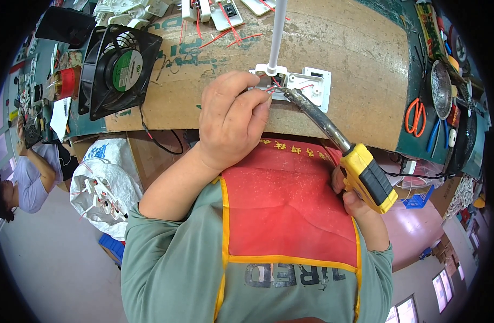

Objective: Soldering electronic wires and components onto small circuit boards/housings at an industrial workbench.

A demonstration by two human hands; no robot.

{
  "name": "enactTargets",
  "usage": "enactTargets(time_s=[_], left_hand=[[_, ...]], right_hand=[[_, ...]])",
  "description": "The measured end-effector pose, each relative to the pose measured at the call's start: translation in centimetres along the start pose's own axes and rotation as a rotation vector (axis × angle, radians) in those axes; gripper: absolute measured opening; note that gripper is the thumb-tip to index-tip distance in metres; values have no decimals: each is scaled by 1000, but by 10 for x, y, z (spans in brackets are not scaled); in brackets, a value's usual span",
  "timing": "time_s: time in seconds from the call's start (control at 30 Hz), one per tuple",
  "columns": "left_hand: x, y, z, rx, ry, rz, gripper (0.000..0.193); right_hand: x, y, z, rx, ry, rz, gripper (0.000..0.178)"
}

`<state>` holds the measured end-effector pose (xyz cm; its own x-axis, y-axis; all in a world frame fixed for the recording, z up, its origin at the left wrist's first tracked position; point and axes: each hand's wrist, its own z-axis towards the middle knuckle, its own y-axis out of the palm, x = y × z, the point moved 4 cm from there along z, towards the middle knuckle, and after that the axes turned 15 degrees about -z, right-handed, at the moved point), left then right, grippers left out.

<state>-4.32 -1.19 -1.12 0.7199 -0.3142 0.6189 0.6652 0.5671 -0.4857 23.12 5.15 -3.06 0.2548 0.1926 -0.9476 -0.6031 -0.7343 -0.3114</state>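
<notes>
A small white plastic housing (323,89) lies open near the front edge of the bench, with thin red wires (307,86) inside it. A white rod (277,37) rises from its far side. My left hand (232,110) is closed at the housing's left end, its thumb and fingers pinching a red wire; the fingers partly hide the wire. In my right hand (355,200), lower and to the right, is a soldering iron (368,175) with a yellow and black handle. Its dark metal barrel slants up to the left, and the tip reaches the wires close to my left fingertips.
A black fan (120,70) stands at the left. Several white housings (225,15) with red wires lie at the back. On the right are orange-handled scissors (415,117) and a round metal pan (442,89). A white sack (109,183) holds parts below; another person (34,180) works far left.
</notes>
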Motion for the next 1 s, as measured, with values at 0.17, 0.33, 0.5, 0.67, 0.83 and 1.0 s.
enactTargets(time_s=[0.17,0.33,0.5,0.67,0.83,1.0], left_hand=[[1,3,2,2,-7,-8,24],[4,5,6,-31,-40,15,22],[5,0,-1,-58,-54,54,19],[4,0,-4,-62,-69,29,16],[5,0,-2,-67,-63,63,17],[5,2,0,-66,-75,52,16]], right_hand=[[2,-6,-1,-51,5,114,32],[-11,-14,-4,120,13,274,38],[-1,-56,-8,410,8,201,78],[-2,-121,-17,759,-163,167,69],[14,-161,-22,938,110,-109,47],[14,-151,-20,844,0,124,55]])
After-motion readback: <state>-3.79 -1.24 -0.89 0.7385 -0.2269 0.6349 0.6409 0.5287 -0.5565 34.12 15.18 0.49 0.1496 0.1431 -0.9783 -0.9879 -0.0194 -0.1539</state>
